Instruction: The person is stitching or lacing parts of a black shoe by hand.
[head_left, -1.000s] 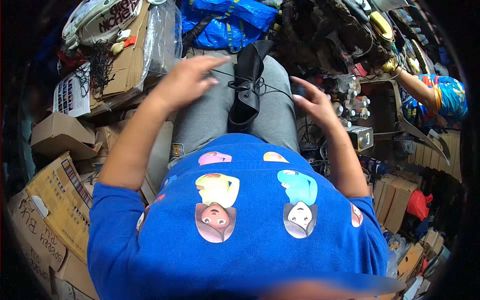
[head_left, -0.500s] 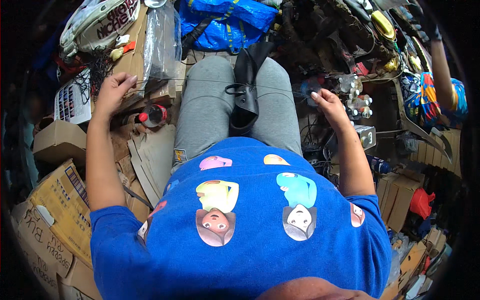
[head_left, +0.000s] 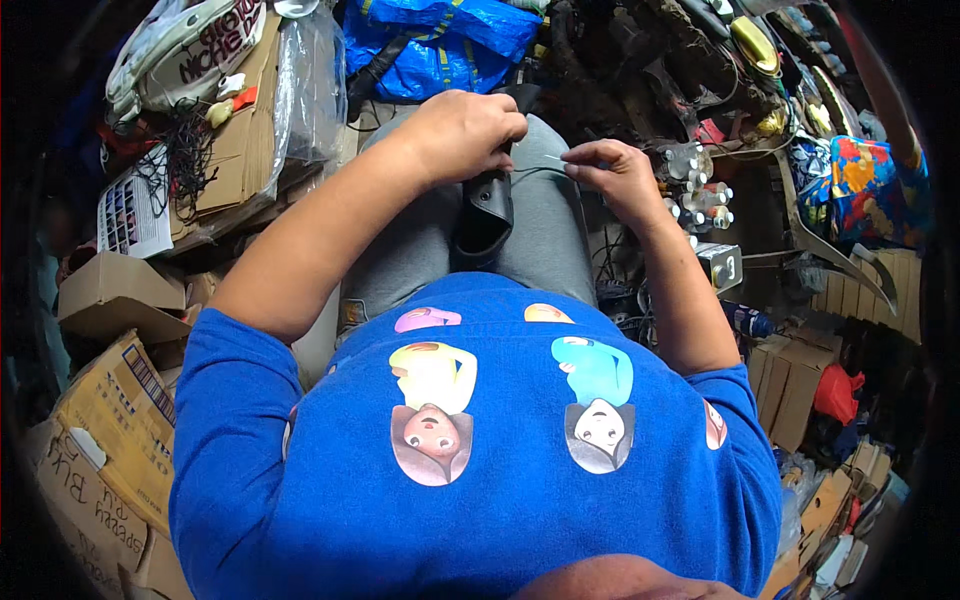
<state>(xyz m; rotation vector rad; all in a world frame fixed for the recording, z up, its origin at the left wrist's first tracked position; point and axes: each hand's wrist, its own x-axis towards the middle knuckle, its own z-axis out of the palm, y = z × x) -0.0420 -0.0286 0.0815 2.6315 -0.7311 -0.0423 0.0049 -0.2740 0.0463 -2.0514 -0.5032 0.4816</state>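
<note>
A black leather shoe upper (head_left: 487, 212) with an eyelet stands between my grey-trousered knees, its opening toward me. My left hand (head_left: 462, 135) is closed at its upper part, fingers curled down on it; the fingertips are partly hidden. Over my right knee, my right hand (head_left: 615, 180) pinches a dark thread (head_left: 540, 171) that runs across to the upper. A thin, pale, needle-like sliver (head_left: 554, 157) sticks out by the right fingertips; it is too small to make out surely.
A blue bag (head_left: 440, 50) lies ahead of my knees. Cardboard (head_left: 240, 140) and tangled black cord (head_left: 185, 160) are at left, with an open box (head_left: 120, 290) nearer. Small bottles (head_left: 695, 185), a metal can (head_left: 718, 265) and curved blades (head_left: 850, 268) are at right.
Both hands were wide apart with the thread stretched between them. My left hand has swung right onto the upper; my right hand has moved inward and slightly up. The thread now hangs slacker.
</note>
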